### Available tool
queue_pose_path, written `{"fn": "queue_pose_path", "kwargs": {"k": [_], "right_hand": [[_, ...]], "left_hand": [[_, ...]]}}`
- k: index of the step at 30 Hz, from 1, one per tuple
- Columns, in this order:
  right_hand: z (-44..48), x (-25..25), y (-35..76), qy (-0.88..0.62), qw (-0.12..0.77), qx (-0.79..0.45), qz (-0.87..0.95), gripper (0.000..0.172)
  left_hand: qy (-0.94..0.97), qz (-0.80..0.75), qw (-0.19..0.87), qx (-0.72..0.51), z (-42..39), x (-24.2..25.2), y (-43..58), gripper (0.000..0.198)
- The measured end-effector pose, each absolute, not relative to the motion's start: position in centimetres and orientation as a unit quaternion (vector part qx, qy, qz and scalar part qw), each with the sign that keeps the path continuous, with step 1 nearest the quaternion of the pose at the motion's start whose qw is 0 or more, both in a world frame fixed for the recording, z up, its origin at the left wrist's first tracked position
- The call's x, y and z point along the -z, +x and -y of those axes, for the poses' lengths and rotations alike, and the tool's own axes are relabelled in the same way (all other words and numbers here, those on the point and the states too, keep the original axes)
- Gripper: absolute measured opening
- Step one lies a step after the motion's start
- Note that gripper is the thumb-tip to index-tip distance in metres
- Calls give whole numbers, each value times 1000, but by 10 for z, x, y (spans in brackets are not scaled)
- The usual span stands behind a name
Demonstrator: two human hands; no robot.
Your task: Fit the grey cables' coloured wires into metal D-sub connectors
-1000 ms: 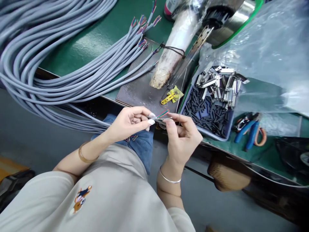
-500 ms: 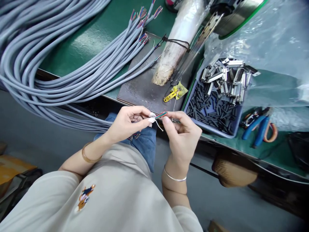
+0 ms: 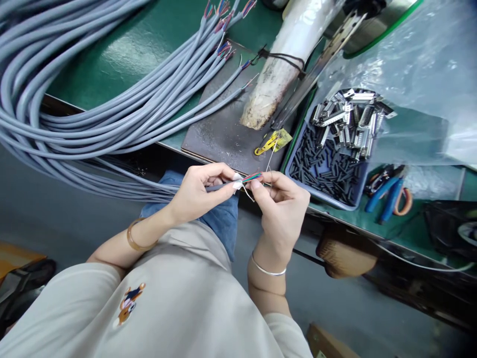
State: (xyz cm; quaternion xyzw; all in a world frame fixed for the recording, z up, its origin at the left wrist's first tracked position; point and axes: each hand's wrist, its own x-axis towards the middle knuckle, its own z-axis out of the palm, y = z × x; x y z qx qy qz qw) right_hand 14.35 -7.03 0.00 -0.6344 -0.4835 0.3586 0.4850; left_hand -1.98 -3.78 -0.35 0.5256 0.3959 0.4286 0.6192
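My left hand (image 3: 203,193) pinches the end of a grey cable (image 3: 214,188), with white wrapping on the thumb and fingertip. Thin coloured wires (image 3: 252,177), red and green among them, stick out of that cable end toward the right. A loose white strand hangs below them. My right hand (image 3: 281,199) has its thumb and forefinger closed at the tips of those wires. Between both hands and the bench edge there is a small gap. The far ends of the wires are partly hidden by my right fingers.
A bundle of grey cables (image 3: 122,114) with stripped ends covers the left of the green bench. A blue bin (image 3: 328,191) holds metal connectors (image 3: 357,119) and short black tubes (image 3: 324,171). Blue-handled pliers (image 3: 391,199) lie right of it. A yellow strip (image 3: 266,143) sits on the dark board (image 3: 223,134).
The coloured wires between my hands now show more length and look more spread. Both hands stay nearly in place, while the camera view has shifted slightly.
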Motion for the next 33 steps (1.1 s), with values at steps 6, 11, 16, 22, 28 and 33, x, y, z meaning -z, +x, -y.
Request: {"fn": "queue_pose_path", "kwargs": {"k": [6,11,16,22,28,33], "right_hand": [[74,-1,139,-625,491,-310,522,8],[78,-2,137,-622,495,-266,545,9],[78,-1,143,-628,495,-299,521,10],[78,-1,144,-609,513,-291,531,7],[76,1,141,-585,536,-339,506,9],[76,0,142,-607,529,-300,512,2]], "left_hand": [[528,-404,612,-429,38,5,-21,19],[601,-395,548,-427,38,7,-22,17],[657,-373,481,-445,36,8,-22,12],[664,-351,482,-452,38,6,-19,8],[488,-318,705,-404,40,3,-18,21],[500,-315,686,-425,37,4,-20,18]]}}
